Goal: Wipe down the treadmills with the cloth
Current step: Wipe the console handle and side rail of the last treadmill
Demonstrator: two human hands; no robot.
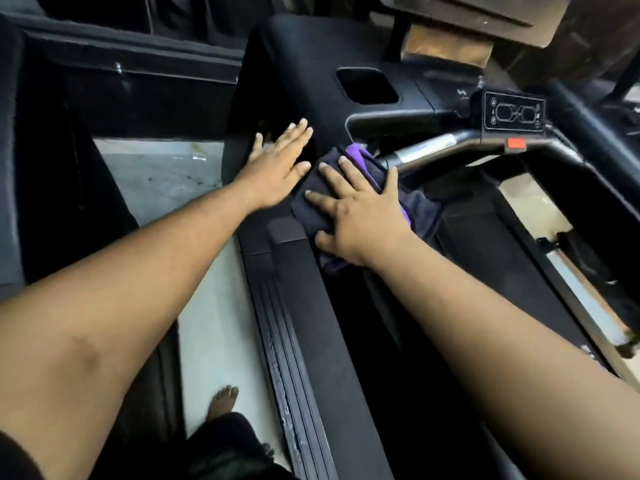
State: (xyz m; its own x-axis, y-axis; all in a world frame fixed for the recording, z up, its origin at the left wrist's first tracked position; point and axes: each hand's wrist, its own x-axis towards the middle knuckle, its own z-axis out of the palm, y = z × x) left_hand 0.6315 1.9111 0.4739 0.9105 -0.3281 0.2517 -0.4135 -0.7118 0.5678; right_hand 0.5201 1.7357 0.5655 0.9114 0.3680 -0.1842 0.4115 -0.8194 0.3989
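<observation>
— While the right hand [360,216] lies flat on the cloth [332,202], what are its fingers doing?

— They are straight and spread, pressing the dark cloth with its purple edge down onto the black treadmill [304,64], at the spot where the left side arm meets the console. Part of the cloth hangs off past the wrist toward the belt side.

— And the left hand [277,164]?

— Flat as well, fingers straight and close together, palm resting on the black upright just beside the cloth. It holds nothing.

— What sits near them?

— A silver handlebar [426,148] runs right of the cloth, with a red tab [516,143] on it, a small control panel [514,112] above, and a rectangular cup recess [367,86] in the console. Below, a ribbed side rail [294,341] runs toward a bare foot [223,401] on the pale floor [214,306].
</observation>
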